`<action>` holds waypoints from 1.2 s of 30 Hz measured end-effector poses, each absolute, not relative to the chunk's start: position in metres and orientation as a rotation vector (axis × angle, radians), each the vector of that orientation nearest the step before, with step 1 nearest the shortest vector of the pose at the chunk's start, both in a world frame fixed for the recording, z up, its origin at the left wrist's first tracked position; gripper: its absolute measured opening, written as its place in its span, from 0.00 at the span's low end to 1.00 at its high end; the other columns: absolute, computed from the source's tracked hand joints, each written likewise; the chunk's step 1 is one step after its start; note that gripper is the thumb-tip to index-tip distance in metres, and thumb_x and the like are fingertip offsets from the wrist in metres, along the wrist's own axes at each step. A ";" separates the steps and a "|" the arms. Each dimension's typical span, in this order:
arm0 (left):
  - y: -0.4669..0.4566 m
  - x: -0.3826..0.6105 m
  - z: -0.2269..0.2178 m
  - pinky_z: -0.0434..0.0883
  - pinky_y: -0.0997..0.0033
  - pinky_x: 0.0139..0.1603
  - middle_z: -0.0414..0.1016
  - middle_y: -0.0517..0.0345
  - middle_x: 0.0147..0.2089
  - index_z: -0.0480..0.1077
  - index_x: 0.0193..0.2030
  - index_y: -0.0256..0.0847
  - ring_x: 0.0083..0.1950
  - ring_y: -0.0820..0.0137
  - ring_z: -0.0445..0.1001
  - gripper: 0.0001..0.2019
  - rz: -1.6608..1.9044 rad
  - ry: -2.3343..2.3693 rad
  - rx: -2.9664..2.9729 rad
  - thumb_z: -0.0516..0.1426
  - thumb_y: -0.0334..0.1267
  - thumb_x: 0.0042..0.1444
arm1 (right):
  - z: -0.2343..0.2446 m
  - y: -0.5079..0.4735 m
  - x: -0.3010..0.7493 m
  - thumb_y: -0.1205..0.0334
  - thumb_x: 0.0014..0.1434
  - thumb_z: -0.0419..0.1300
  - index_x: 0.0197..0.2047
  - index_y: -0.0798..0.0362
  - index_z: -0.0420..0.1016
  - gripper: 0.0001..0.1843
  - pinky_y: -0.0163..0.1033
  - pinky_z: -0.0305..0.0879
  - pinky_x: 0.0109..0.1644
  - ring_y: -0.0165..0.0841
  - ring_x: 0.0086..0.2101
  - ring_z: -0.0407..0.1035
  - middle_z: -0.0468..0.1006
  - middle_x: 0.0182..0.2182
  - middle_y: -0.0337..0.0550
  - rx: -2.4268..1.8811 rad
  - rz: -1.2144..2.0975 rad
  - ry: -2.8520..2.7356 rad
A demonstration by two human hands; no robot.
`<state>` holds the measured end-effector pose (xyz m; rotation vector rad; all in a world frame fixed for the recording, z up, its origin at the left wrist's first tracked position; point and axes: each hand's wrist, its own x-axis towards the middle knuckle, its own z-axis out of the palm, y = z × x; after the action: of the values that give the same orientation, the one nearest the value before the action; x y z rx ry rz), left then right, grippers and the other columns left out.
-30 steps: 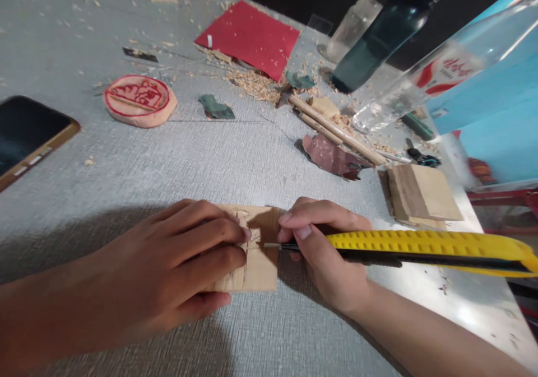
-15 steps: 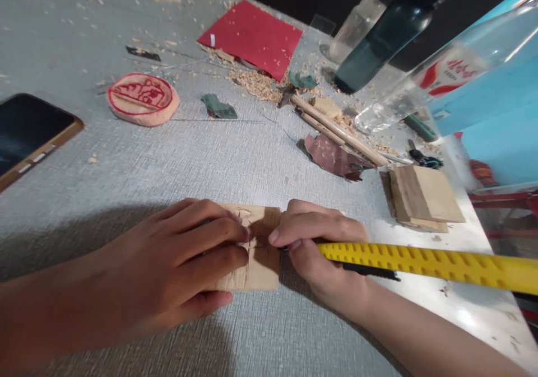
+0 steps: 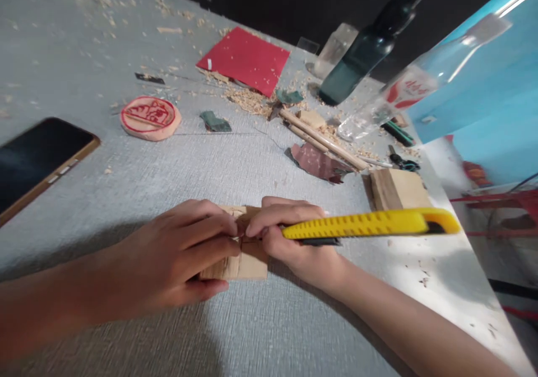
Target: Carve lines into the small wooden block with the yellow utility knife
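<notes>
A small wooden block (image 3: 252,264) with pencil-like lines lies flat on the table in front of me. My left hand (image 3: 197,251) is closed over its left part, fingers on top and thumb along the near edge. In my right hand (image 3: 290,228) is a yellow utility knife (image 3: 353,226), gripped close to its front end, its handle pointing right. The knife's tip is hidden by my fingers, which are over the block near my left fingertips; I cannot tell whether the blade touches the wood.
A phone (image 3: 42,158) lies at left, near a round carved piece with red lines (image 3: 150,118). Behind are a red sheet (image 3: 247,60), wood shavings (image 3: 250,101), wooden-handled tools (image 3: 323,139) and sandpaper (image 3: 317,163). Bottles (image 3: 357,57) and spare wood blocks (image 3: 397,189) stand at right.
My right hand and the knife have moved left over the block, closer to my left fingers. The knife's handle end has swung up and now shows whole. The view has shifted slightly.
</notes>
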<state>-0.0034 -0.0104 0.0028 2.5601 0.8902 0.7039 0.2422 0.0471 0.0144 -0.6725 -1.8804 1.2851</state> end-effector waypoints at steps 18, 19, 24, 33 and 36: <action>-0.004 -0.004 -0.010 0.68 0.57 0.52 0.78 0.55 0.54 0.65 0.43 0.46 0.53 0.58 0.73 0.16 0.710 0.881 2.460 0.69 0.41 0.58 | 0.077 0.042 0.238 0.49 0.72 0.63 0.25 0.49 0.66 0.25 0.38 0.64 0.32 0.30 0.23 0.63 0.66 0.19 0.34 -0.342 1.607 -1.398; -0.004 -0.004 -0.009 0.68 0.57 0.51 0.78 0.56 0.54 0.64 0.43 0.45 0.52 0.59 0.72 0.16 0.719 0.878 2.465 0.69 0.40 0.58 | 0.078 0.040 0.235 0.49 0.74 0.60 0.24 0.50 0.60 0.28 0.37 0.59 0.28 0.28 0.19 0.55 0.59 0.16 0.31 -0.320 1.622 -1.416; -0.007 -0.002 -0.004 0.69 0.56 0.55 0.75 0.54 0.58 0.61 0.46 0.46 0.56 0.59 0.72 0.20 0.762 0.890 2.422 0.69 0.37 0.59 | 0.075 0.031 0.223 0.57 0.73 0.57 0.22 0.50 0.51 0.28 0.36 0.46 0.22 0.24 0.16 0.43 0.50 0.15 0.29 -0.321 1.592 -1.434; -0.007 -0.004 -0.012 0.71 0.49 0.62 0.70 0.50 0.68 0.57 0.45 0.48 0.67 0.54 0.70 0.26 0.792 1.006 2.211 0.71 0.39 0.53 | 0.067 0.025 0.232 0.57 0.72 0.56 0.21 0.50 0.49 0.29 0.35 0.51 0.22 0.24 0.15 0.43 0.50 0.13 0.28 -0.333 1.435 -1.391; -0.005 -0.003 -0.010 0.71 0.48 0.62 0.70 0.50 0.67 0.56 0.45 0.48 0.67 0.54 0.69 0.25 0.763 0.992 2.237 0.71 0.40 0.55 | 0.061 0.019 0.235 0.57 0.71 0.58 0.20 0.50 0.49 0.30 0.36 0.51 0.23 0.24 0.15 0.43 0.48 0.13 0.27 -0.400 1.354 -1.326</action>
<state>-0.0035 -0.0045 -0.0103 2.2373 0.9924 0.7627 0.2354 0.0186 0.0614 -0.4000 -1.3256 1.3536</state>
